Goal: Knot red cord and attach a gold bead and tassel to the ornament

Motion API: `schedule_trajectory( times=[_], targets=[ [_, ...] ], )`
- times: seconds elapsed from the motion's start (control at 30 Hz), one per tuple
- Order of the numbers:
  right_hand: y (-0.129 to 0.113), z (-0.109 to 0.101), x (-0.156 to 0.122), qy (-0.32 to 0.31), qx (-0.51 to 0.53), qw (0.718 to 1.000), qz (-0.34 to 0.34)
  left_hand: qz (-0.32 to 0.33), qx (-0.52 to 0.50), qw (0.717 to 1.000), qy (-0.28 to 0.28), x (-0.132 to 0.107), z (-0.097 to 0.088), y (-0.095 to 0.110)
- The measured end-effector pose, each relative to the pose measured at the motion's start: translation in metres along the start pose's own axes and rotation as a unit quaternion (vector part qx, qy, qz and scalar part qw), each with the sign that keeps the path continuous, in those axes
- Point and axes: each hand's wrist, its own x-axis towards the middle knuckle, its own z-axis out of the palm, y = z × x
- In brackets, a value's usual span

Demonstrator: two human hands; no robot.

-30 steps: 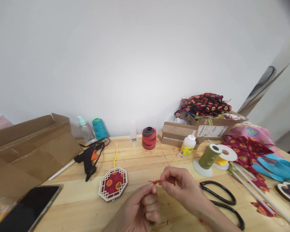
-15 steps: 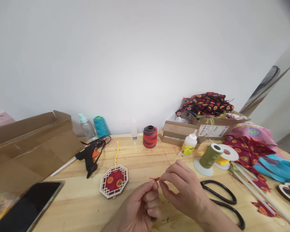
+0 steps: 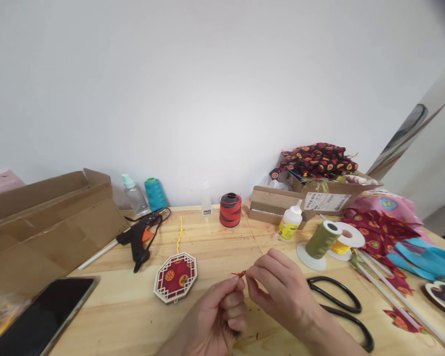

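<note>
Both hands meet low in the middle of the wooden table. My left hand is curled into a loose fist and pinches a short piece of red thread between thumb and forefinger. My right hand pinches the same thread from the right, its other fingers slightly spread. An octagonal wooden ornament with red patterned fabric and a yellow cord lies just to the left of the hands. Black scissors lie to the right of my right hand.
A black glue gun, red thread spool, glue bottle, olive spool, teal spool and spray bottle stand behind. A phone and open cardboard box lie left. Patterned fabric, blue ribbon and white sticks are right.
My right hand's fingers shifted from a tight pinch to a looser one with fingers spread, staying on the red thread. The view drifted slightly upward. The left hand barely moved.
</note>
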Motion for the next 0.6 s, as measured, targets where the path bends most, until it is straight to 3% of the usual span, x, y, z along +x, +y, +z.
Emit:
schedule_trajectory(
  times=[0.3, 0.6],
  targets=[
    [-0.0041, -0.0034, 0.0060, 0.049, 0.148, 0.976, 0.150, 0.016, 0.044, 0.999, 0.007, -0.0034, 0.0046, -0.0009],
    [-0.0007, -0.0049, 0.0063, 0.008, 0.194, 0.965, 0.176, 0.050, 0.094, 0.994, 0.013, -0.0043, 0.0070, -0.0009]
  ],
)
